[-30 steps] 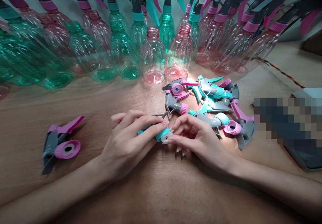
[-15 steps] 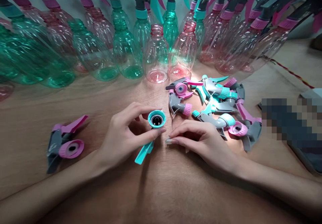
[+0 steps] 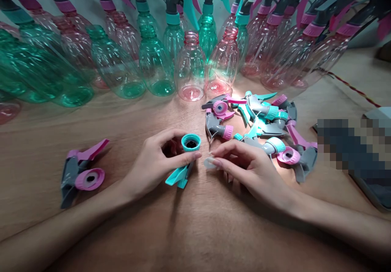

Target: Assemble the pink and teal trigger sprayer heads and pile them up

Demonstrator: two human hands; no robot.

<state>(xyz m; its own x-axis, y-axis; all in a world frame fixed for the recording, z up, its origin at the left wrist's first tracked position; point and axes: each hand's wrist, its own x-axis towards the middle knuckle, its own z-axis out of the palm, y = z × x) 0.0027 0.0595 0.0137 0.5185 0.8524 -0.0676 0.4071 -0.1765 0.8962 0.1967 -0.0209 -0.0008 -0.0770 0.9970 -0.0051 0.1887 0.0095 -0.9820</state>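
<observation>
My left hand is closed around a trigger spray head with a turquoise collar. The collar's opening faces up toward me, and its turquoise trigger points down to the left. Between thumb and fingertips, my right hand pinches a small whitish translucent disc, just right of the collar and apart from it. Left of my left forearm lies a grey and pink spray head, its collar turned up with a pale ring inside. The inside of the turquoise collar is dark.
A pile of pink, turquoise and grey spray heads lies behind my right hand. Across the back stand clear green and pink bottles, several topped with spray heads. A dark, partly pixelated flat object and a twisted red-yellow cord are at right.
My left hand has tilted the spray head, so the collar looks flatter and the trigger has swung up. My right hand has lifted slightly, and the disc now shows its broad face.
</observation>
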